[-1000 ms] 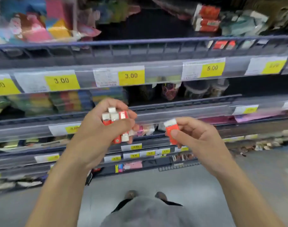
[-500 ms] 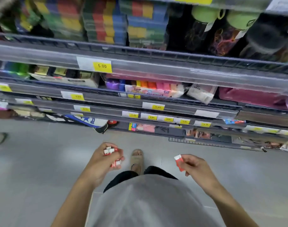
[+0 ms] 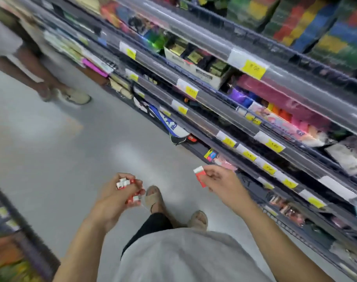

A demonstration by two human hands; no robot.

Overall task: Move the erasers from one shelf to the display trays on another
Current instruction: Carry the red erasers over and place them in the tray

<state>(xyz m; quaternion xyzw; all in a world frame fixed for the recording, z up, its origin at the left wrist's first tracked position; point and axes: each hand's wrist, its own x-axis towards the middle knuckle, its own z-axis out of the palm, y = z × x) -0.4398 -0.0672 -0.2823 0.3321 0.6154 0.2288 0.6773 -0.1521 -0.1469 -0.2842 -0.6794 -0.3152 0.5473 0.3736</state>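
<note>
My left hand (image 3: pixel 114 197) is closed around a bunch of several small red-and-white erasers (image 3: pixel 126 185), held low over the grey floor. A single red eraser with a white end (image 3: pixel 200 175) is pinched between the thumb and fingers of my right hand (image 3: pixel 220 183), which sits close to the lower shelves on the right. The two hands are apart, about a forearm's width. No display trays can be made out in this blurred view.
Long shop shelves (image 3: pixel 224 110) with yellow price tags run diagonally along the right, packed with coloured goods. Another person's legs and sandals (image 3: pixel 72 96) stand at the upper left on the grey floor (image 3: pixel 61 159). A second shelf unit (image 3: pixel 15 241) fills the lower left corner.
The view has swung from facing the shelves to looking left down the aisle. Both hands dropped from chest height to low over the floor, still holding the erasers. Another person's legs came into view.
</note>
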